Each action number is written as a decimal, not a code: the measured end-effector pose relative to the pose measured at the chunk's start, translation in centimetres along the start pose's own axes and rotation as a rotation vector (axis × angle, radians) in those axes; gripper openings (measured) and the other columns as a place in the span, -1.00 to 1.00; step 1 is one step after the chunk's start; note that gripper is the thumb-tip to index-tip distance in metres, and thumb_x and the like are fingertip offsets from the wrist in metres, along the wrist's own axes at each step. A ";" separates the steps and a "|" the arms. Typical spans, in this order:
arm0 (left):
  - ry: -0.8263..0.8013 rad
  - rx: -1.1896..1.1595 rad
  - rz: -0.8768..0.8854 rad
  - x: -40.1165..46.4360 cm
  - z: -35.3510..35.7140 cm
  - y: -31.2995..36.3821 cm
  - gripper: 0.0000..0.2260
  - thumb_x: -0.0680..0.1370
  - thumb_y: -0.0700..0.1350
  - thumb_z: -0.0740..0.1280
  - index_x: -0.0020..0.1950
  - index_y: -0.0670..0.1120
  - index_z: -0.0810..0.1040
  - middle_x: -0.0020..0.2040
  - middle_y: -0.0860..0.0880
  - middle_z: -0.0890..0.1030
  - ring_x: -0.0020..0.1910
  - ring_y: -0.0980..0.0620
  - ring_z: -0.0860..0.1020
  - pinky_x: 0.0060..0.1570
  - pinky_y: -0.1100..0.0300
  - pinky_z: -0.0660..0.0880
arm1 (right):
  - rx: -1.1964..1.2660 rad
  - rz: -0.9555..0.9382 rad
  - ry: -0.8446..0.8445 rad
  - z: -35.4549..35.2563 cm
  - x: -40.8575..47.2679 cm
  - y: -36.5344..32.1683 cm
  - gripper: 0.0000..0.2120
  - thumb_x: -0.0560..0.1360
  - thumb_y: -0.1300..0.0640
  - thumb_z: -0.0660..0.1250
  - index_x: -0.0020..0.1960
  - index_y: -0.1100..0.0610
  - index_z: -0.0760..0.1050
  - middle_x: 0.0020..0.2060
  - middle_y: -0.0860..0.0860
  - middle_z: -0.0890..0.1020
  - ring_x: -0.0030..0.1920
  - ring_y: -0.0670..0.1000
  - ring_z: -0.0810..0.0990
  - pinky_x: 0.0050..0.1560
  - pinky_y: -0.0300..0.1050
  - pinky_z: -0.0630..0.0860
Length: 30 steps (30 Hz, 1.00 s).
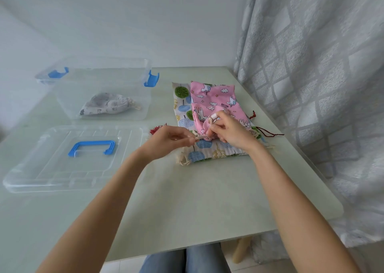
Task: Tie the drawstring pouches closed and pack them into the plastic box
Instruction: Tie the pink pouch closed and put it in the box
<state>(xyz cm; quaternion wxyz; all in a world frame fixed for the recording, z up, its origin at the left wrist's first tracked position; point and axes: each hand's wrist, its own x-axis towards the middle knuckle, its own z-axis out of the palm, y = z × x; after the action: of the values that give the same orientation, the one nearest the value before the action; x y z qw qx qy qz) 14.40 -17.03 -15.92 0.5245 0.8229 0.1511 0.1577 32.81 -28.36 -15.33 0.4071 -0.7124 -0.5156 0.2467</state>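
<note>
Nearest the camera, two bare forearms reach forward over the pale green bench (187, 200), with blue-jeaned legs showing below its front edge. The left hand (166, 140) has its fingers curled, pinching the cream drawstring cord (198, 137) between thumb and forefinger and drawing it out to the left. The right hand (228, 131) is likewise curled, its fingertips pinching the gathered mouth of the pink unicorn-print drawstring pouch (216, 100); one finger wears a white band. The two hands sit close together, meeting at the pouch's neck.

The pink pouch lies flat, its long axis running away from the person, cinched mouth pointing toward them and closed bottom toward the wall. It rests on top of a white tree-print fabric pouch (182, 104), which lies along the same line. Dark red cords (268, 132) trail out to the right of the stack, and a red fringe shows at its left.

To the left, the clear plastic lid with a blue handle (91, 148) lies flat on the bench. Beyond it stands the clear plastic box with blue side clips (99, 85), holding one tied grey-patterned pouch (108, 106) with its knotted neck pointing right.

A plain white wall stands behind the bench, and a grey checked curtain (311, 75) hangs along the right side.
</note>
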 end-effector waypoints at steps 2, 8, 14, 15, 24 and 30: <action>-0.022 -0.053 0.041 0.5 0.6 0.1 -0.87 0.48 -0.25 0.37 -0.10 -0.03 0.63 -0.25 0.13 0.66 -0.21 0.22 0.59 -0.11 0.42 0.46 | -0.004 0.018 0.006 0.1 0.1 -0.1 -0.92 0.57 0.20 0.24 -0.04 0.12 0.33 -0.25 -0.03 0.64 -0.53 -0.22 0.42 -0.44 -0.33 0.38; 0.026 -0.023 0.115 2.7 1.3 0.0 -0.71 0.45 -0.26 0.40 0.09 0.06 0.59 0.13 0.07 0.53 -0.06 -0.12 0.63 0.05 0.14 0.57 | 0.101 0.055 0.013 0.0 -0.1 0.5 -0.94 0.54 0.23 0.29 -0.09 0.16 0.52 -0.50 -0.16 0.60 -0.54 -0.19 0.43 -0.51 -0.39 0.30; 0.072 0.221 0.161 4.4 2.0 0.1 -0.65 0.45 -0.21 0.42 0.11 0.19 0.53 0.33 0.00 0.36 -0.21 0.19 0.65 -0.05 0.25 0.58 | 0.244 0.082 0.004 0.1 -0.5 0.7 -0.85 0.55 0.28 0.25 0.07 0.22 0.55 -0.34 -0.01 0.59 -0.46 -0.18 0.38 -0.48 -0.35 0.30; 0.078 0.250 0.169 4.5 2.1 0.3 -0.65 0.45 -0.21 0.42 0.13 0.16 0.54 0.31 0.03 0.35 -0.24 0.23 0.63 -0.08 0.33 0.56 | 0.280 0.092 -0.008 0.0 -0.7 0.6 -0.85 0.55 0.27 0.24 0.08 0.20 0.55 -0.33 0.00 0.58 -0.46 -0.18 0.37 -0.47 -0.34 0.29; 0.194 0.334 0.219 5.0 2.2 0.6 -0.80 0.43 -0.17 0.46 0.05 -0.05 0.60 0.09 0.01 0.58 -0.29 0.22 0.63 -0.16 0.36 0.56 | 0.361 0.058 0.092 0.8 -0.1 0.6 -0.85 0.55 0.15 0.28 -0.17 0.15 0.55 -0.42 -0.05 0.57 -0.49 -0.20 0.42 -0.50 -0.38 0.27; 0.358 0.223 0.163 4.9 1.9 -0.6 -0.88 0.45 -0.15 0.44 -0.03 -0.03 0.62 -0.18 0.04 0.66 -0.21 0.22 0.62 -0.14 0.34 0.54 | 0.367 0.047 0.088 1.2 0.9 0.6 -0.77 0.57 0.19 0.23 0.00 0.37 0.54 -0.40 -0.04 0.58 -0.45 -0.12 0.35 -0.48 -0.30 0.25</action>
<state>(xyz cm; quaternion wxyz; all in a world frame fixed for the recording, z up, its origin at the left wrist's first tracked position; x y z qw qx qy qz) 19.58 -16.33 -16.74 0.3805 0.8443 0.1910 0.3253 32.54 -27.19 -16.44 0.5463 -0.6482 -0.4269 0.3147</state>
